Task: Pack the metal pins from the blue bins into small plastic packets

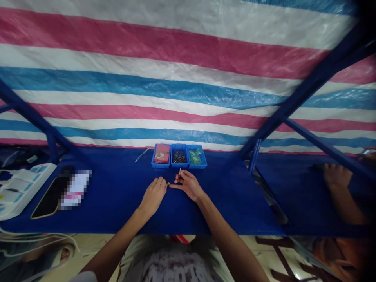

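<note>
On the blue tabletop (117, 205), my left hand (154, 194) pinches a small yellowish piece (168, 183) at its two o'clock; my right hand (190, 186) pinches a thin pale piece (180, 170) at its eleven o'clock. Such small pieces need a light, steady pinch.

Soft glare glints off the striped sheet (176, 88) beyond the right hand (191, 187), the tabletop (229, 207) around it is dim, a patch (75, 188) left of the left hand (154, 194) is pixelated, and a co-worker's arm (345, 199) far right blurs.
</note>
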A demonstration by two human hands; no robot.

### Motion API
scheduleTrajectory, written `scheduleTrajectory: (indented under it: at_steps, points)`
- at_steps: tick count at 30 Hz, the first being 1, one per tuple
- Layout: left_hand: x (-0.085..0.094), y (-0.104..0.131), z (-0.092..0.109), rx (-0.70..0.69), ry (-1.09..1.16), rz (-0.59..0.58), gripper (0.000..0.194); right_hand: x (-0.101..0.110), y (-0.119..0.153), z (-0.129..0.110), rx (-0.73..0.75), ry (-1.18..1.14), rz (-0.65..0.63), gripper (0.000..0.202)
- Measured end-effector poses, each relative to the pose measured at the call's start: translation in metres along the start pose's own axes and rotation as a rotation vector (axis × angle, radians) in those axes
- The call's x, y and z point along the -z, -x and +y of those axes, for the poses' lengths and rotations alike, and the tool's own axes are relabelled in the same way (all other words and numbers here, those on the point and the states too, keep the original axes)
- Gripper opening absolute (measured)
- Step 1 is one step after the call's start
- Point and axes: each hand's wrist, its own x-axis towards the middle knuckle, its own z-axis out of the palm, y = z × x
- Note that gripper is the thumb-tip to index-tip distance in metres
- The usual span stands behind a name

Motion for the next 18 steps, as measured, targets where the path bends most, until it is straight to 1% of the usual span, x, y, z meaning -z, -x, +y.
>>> scheduleTrajectory:
  at_steps: [5,10,15,18]
  points:
    - [0.005,0.000,0.000,0.016,0.022,-0.032,0.023,0.003,0.000,0.002,0.032,0.053,0.013,0.034]
    - [0.009,-0.003,0.002,0.011,-0.055,-0.097,0.024,0.002,0.000,0.002,0.041,0.051,0.035,0.035]
    - [0.005,-0.008,0.001,0.034,-0.140,-0.126,0.033,0.001,0.000,0.002,0.058,0.040,0.043,0.035]
    - [0.003,-0.012,0.000,0.042,-0.145,-0.147,0.033,0.002,0.000,0.002,0.076,0.048,0.070,0.034]
